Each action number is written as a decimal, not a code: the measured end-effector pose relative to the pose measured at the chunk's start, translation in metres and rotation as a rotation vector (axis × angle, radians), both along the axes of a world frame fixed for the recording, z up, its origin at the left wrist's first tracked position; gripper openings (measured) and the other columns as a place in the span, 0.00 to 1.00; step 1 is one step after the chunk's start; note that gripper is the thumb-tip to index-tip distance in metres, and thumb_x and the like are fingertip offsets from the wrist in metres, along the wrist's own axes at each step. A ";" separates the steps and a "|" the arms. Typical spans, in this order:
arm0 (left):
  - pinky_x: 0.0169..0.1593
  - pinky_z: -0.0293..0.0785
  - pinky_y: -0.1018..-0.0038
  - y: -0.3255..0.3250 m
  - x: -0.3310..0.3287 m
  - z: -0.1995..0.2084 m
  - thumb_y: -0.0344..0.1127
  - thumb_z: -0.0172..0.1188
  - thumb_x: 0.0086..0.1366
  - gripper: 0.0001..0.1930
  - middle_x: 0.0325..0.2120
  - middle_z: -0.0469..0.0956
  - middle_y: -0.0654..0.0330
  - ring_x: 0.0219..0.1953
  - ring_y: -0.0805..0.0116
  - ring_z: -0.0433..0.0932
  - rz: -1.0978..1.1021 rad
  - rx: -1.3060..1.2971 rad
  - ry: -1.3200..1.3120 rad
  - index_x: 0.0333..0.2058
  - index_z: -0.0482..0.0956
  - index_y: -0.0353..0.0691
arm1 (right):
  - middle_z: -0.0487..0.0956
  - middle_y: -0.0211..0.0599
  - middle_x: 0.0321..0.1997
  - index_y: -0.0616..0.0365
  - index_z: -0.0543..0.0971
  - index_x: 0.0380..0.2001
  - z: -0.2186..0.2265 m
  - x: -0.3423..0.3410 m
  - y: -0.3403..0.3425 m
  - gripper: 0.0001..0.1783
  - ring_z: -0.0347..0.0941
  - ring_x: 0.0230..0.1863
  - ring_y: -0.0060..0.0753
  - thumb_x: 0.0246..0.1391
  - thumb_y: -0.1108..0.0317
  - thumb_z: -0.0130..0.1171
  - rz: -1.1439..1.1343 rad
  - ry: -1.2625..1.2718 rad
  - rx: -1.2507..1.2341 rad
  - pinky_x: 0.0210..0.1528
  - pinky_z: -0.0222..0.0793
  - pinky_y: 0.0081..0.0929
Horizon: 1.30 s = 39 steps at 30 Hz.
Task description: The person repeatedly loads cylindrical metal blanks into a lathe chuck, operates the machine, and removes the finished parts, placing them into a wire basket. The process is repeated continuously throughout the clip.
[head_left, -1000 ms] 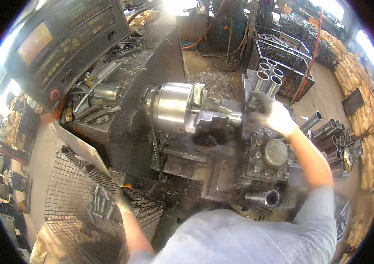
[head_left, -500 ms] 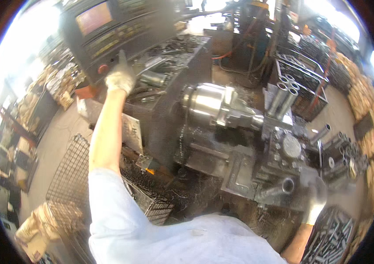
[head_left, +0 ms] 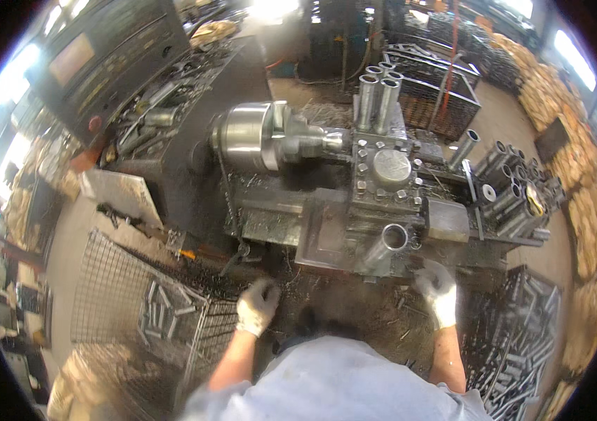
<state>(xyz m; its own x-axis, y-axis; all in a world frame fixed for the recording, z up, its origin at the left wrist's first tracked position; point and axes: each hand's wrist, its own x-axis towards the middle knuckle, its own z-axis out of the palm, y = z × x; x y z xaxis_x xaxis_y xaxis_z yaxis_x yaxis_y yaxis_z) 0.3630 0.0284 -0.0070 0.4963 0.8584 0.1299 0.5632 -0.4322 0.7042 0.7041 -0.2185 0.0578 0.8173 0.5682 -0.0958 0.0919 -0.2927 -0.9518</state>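
Note:
My left hand [head_left: 257, 307], in a whitish work glove, is in front of the lathe with its fingers curled inward. I see nothing in it. My right hand [head_left: 438, 289], gloved too, is beside the front of the lathe's tool turret [head_left: 391, 167]; its fingers are blurred, and I cannot tell whether they touch anything. A metal tube [head_left: 385, 247] leans out from the turret's near side, to the left of this hand. Farther back, the shiny chuck [head_left: 248, 135] faces the turret, a stepped metal piece [head_left: 329, 141] between them.
Upright tubes [head_left: 387, 98] stand behind the turret, and several more [head_left: 512, 184] to its right. A bin of cut metal pieces [head_left: 523, 337] is at lower right. At left are a wire basket [head_left: 112, 288] and the control panel [head_left: 112, 49]. Stacked sacks [head_left: 572, 154] line the right.
My left hand has come away from the control panel, down and right to the front of the lathe. My right hand has moved left and up, nearer the leaning tube. The view has shifted right.

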 end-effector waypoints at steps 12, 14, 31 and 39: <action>0.57 0.78 0.60 -0.230 -0.208 -0.176 0.52 0.64 0.69 0.23 0.47 0.87 0.46 0.52 0.47 0.85 0.708 -0.782 0.358 0.53 0.85 0.42 | 0.88 0.49 0.47 0.55 0.83 0.49 -0.007 -0.038 0.119 0.28 0.87 0.44 0.52 0.45 0.58 0.79 0.498 -0.691 0.011 0.48 0.84 0.39; 0.55 0.78 0.61 -0.287 -0.241 -0.190 0.50 0.64 0.68 0.23 0.45 0.88 0.46 0.51 0.49 0.86 0.856 -0.836 0.279 0.53 0.85 0.41 | 0.86 0.43 0.55 0.48 0.82 0.55 -0.005 -0.091 0.120 0.31 0.87 0.49 0.49 0.46 0.61 0.80 0.688 -0.784 0.162 0.50 0.83 0.37; 0.56 0.79 0.53 -0.814 -0.250 -0.280 0.46 0.60 0.68 0.21 0.53 0.86 0.45 0.53 0.40 0.85 2.496 -0.889 -0.520 0.54 0.86 0.41 | 0.89 0.42 0.45 0.52 0.85 0.50 -0.037 -0.657 -0.046 0.28 0.88 0.49 0.41 0.46 0.56 0.79 2.408 -0.423 0.171 0.53 0.82 0.38; 0.56 0.83 0.66 -0.815 -0.105 -0.227 0.36 0.51 0.77 0.26 0.55 0.82 0.44 0.56 0.54 0.84 3.396 -1.349 -0.563 0.67 0.67 0.27 | 0.89 0.41 0.42 0.52 0.85 0.46 -0.012 -0.805 -0.168 0.25 0.88 0.45 0.43 0.47 0.54 0.79 2.868 -0.230 0.459 0.49 0.83 0.36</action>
